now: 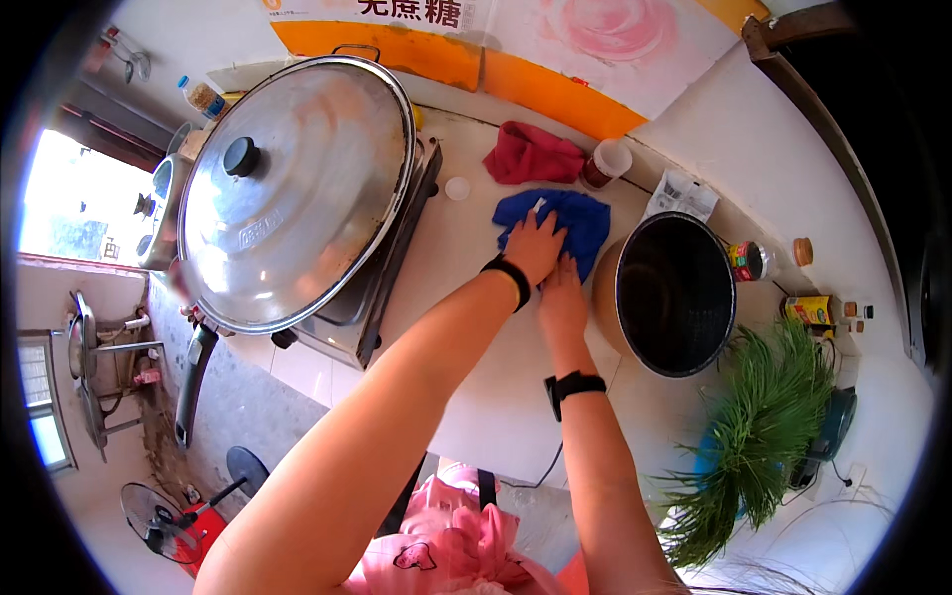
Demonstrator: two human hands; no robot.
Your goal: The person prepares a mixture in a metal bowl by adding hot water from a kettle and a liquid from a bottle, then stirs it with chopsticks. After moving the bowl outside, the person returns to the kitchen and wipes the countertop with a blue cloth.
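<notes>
A blue cloth (587, 216) lies bunched on the pale tiled counter (491, 401). My left hand (534, 244) rests on it with the fingers spread over the fabric. Just below and to the right, my right hand (562, 286) touches the cloth's lower edge, its fingers close together; whether they pinch the fabric cannot be told. A crumpled dark red cloth (529, 155) lies beyond the blue one, beside a translucent plastic cup (611, 158). Right of my hands stands a deep pot with a black interior (673, 297). A small white disc (457, 188) lies left of the cloths.
At left, a large pan with a domed metal lid (320, 201) covers a gas stove (349, 327); its black handle (195, 387) juts past the counter. Jars (746, 260) and a packet (678, 195) line the wall. Long green leaves (773, 424) spread at lower right.
</notes>
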